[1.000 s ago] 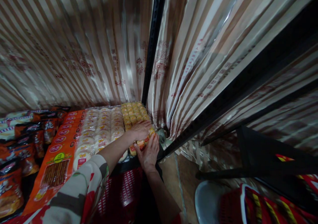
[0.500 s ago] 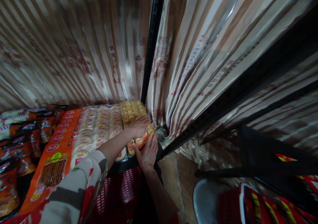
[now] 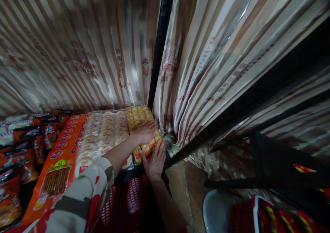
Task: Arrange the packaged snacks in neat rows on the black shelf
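Observation:
Rows of small yellow wrapped snack packs [image 3: 136, 114] stand at the right end of a dark shelf. My left hand [image 3: 146, 131] lies flat across the top of these packs, fingers stretched towards the right. At the front right corner my right hand [image 3: 155, 160] rests against the packs' edge, its thumb spread from the fingers. Both hands touch the packs without wrapping round any. Left of them sit rows of round white wrapped cakes [image 3: 101, 135] in clear plastic.
An orange snack package [image 3: 58, 157] and several black-and-orange bags [image 3: 25, 157] lie further left. A black upright post [image 3: 160, 47] rises behind the packs, before striped curtains [image 3: 103, 54]. Below are a red basket [image 3: 123, 205], a pale stool [image 3: 215, 209] and red packages [image 3: 278, 215].
The view has shifted slightly, so everything sits a little further right or lower. Both hands keep nearly the same place on the yellow packs.

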The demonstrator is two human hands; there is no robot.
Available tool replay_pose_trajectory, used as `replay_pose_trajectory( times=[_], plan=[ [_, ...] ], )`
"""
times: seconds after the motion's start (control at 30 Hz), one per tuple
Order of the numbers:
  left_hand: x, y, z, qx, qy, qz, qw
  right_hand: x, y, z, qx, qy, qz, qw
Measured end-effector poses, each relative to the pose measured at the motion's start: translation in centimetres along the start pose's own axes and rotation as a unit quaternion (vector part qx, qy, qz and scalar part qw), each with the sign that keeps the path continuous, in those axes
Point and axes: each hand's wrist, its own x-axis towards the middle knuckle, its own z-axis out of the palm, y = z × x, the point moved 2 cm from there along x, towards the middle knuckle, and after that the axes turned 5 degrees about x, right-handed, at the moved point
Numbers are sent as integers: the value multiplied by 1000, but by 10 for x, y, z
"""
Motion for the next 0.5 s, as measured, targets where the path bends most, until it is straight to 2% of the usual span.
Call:
replay_pose_trajectory(
  times=[0.27, 0.4, 0.5],
  plan=[
    [-1, -2, 4, -8, 1, -1, 1000, -1, 0, -3, 12, 5, 2, 1000],
    [-9, 6, 2, -13, 47, -22, 999, -2, 2, -1, 21, 12, 5, 1000],
    [-23, 20, -1, -17, 113, -15, 993, -3, 6, 1, 28, 23, 6, 999]
  ],
)
